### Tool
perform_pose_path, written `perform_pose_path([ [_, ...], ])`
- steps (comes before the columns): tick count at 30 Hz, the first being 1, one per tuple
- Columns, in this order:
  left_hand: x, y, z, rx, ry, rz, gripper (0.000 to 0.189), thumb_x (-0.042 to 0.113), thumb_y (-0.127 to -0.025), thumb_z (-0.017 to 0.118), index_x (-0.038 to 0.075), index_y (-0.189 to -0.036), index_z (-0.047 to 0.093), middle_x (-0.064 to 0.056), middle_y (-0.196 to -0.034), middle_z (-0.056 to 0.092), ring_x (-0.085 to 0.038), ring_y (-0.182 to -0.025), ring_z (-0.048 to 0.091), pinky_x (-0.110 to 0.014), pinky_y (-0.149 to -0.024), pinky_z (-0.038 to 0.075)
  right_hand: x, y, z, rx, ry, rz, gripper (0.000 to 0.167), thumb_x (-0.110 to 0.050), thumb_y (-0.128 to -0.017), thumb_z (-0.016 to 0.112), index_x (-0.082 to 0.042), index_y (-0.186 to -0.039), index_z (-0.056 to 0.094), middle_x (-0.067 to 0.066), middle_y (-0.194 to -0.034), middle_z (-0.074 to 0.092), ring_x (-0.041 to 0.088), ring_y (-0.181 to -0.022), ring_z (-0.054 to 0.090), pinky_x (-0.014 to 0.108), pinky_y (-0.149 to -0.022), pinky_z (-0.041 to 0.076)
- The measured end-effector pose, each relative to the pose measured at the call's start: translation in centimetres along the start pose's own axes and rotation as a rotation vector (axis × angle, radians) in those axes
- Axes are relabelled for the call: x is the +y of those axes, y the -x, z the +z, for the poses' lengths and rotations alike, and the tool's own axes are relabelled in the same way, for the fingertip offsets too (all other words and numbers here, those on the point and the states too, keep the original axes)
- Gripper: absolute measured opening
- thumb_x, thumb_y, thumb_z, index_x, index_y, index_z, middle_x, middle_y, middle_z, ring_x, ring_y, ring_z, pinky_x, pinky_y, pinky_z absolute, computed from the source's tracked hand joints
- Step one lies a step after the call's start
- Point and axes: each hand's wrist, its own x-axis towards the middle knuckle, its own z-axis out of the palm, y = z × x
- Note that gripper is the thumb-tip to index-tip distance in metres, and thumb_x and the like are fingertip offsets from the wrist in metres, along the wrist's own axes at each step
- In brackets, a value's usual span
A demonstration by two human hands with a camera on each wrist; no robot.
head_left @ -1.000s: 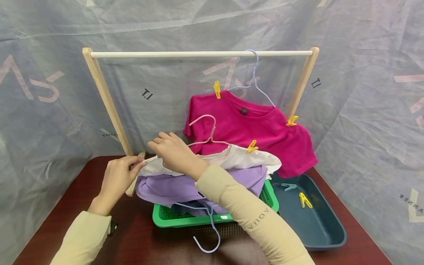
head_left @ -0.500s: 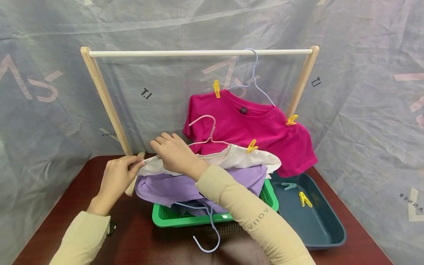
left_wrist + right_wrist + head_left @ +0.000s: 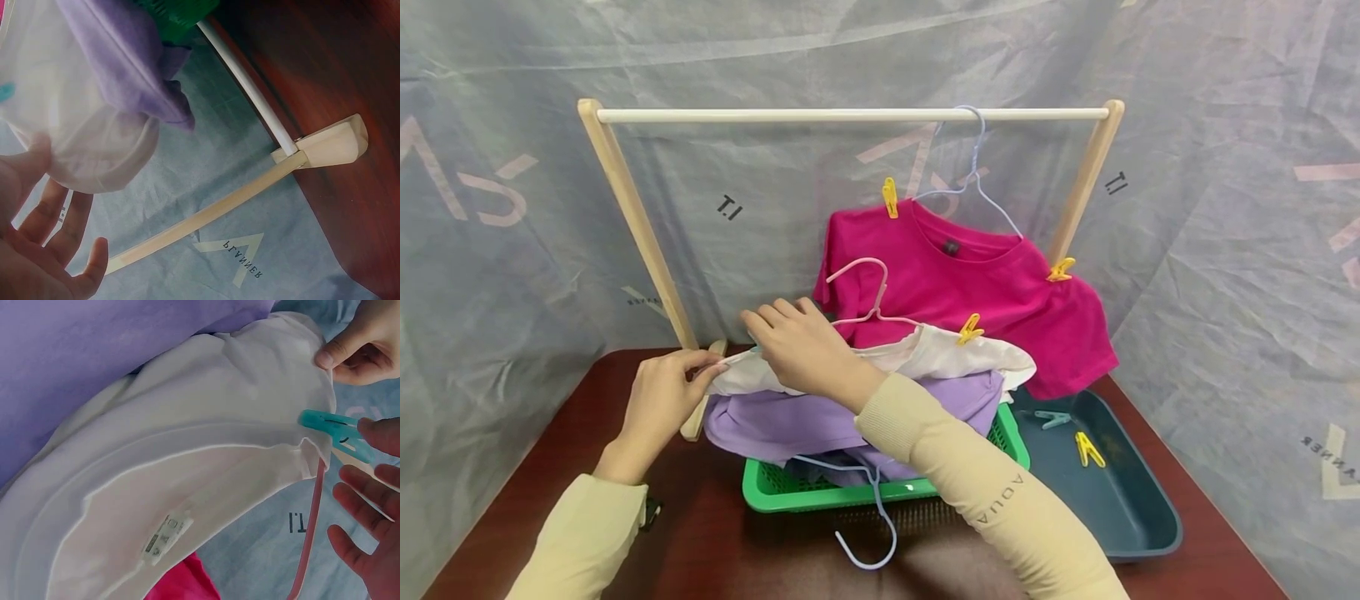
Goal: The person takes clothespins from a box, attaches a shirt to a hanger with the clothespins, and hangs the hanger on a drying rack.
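Observation:
A white T-shirt [image 3: 966, 353] lies across the basket on a pink hanger [image 3: 880, 292]. My left hand [image 3: 662, 396] pinches its left edge between thumb and forefinger. My right hand [image 3: 801, 350] is over the left shoulder. In the right wrist view a teal clothespin [image 3: 332, 428] bites that shoulder beside the hanger's arm, its handles spread between my right thumb and forefinger; the other fingers are apart. A yellow clothespin [image 3: 970, 329] sits on the opposite shoulder. Under the white shirt is a purple garment [image 3: 782, 423].
A green basket [image 3: 805, 500] holds clothes, with a blue hanger [image 3: 880, 508] over its front. Behind, a magenta T-shirt [image 3: 985, 292] hangs from the rack's white rod [image 3: 775, 115]. At right, a dark tray [image 3: 1120, 500] holds a teal peg [image 3: 1052, 418] and a yellow peg [image 3: 1088, 450].
My right hand and forearm have shifted slightly right, and a bit of teal now shows beside the fingers. The left hand keeps its pinch on the white T-shirt. The head view tilts slightly.

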Motion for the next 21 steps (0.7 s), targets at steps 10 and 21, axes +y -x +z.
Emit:
perform_pose_path([
  [10,0.0,-0.2,-0.1,-0.011,0.018,-0.029,0.014,0.015,-0.075,0.075,0.006,-0.085,0.073,-0.011,-0.077,0.07,-0.004,-0.043,0.032,-0.023,-0.042,0.028,1.1,2.2,-0.6,0.087,-0.032,-0.028,0.043,-0.023,-0.083,0.062,-0.014,-0.123,0.05,-0.003,-0.111,0.06,0.015,-0.101,0.054,0.03,-0.081,0.04],
  [21,0.0,0.2,-0.1,-0.022,0.031,-0.052,0.014,0.013,-0.075,0.074,0.005,-0.086,0.073,-0.014,-0.08,0.07,-0.011,-0.049,0.041,-0.025,-0.046,0.032,3.4,6.8,-1.1,0.168,-0.103,-0.037,0.037,-0.014,-0.079,0.063,-0.01,-0.116,0.056,0.0,-0.107,0.062,0.018,-0.097,0.055,0.033,-0.081,0.041],
])
